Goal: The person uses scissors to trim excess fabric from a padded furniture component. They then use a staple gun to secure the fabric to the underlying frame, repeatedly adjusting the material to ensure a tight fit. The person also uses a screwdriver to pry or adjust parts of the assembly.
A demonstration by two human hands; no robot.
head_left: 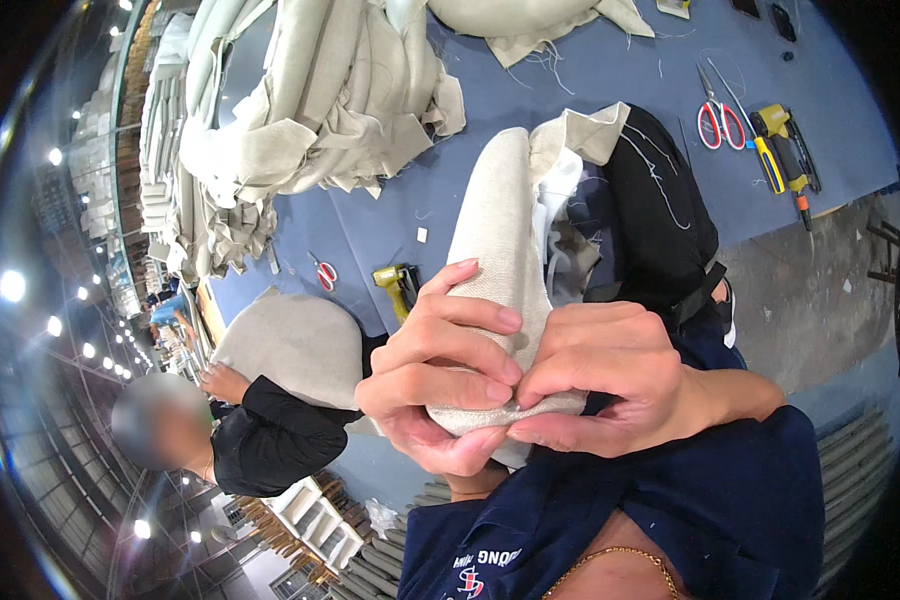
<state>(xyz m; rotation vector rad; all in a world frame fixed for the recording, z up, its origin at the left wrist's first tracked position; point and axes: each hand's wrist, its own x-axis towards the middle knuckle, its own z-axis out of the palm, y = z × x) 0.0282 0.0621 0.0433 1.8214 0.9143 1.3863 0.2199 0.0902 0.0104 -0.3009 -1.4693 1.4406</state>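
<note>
A beige fabric-covered cushion (pixel 495 200) stands on edge in front of my chest, its loose cloth flap (pixel 585 132) and white lining showing on the right side. My left hand (pixel 445 370) wraps round its near end, fingers spread over the cover and thumb underneath. At that same end my right hand (pixel 610 375) pinches the fabric edge between thumb and fingers, against the left fingertips. Whether anything small sits in the pinch cannot be made out.
A blue table (pixel 315 225) bears a heap of beige covers (pixel 320 110). Red-handled scissors (pixel 720 122) and a yellow staple gun (pixel 782 145) lie far right. Smaller scissors (pixel 323 272) and another yellow staple gun (pixel 398 288) lie left. A co-worker (pixel 280 435) holds a round beige cushion (pixel 295 350).
</note>
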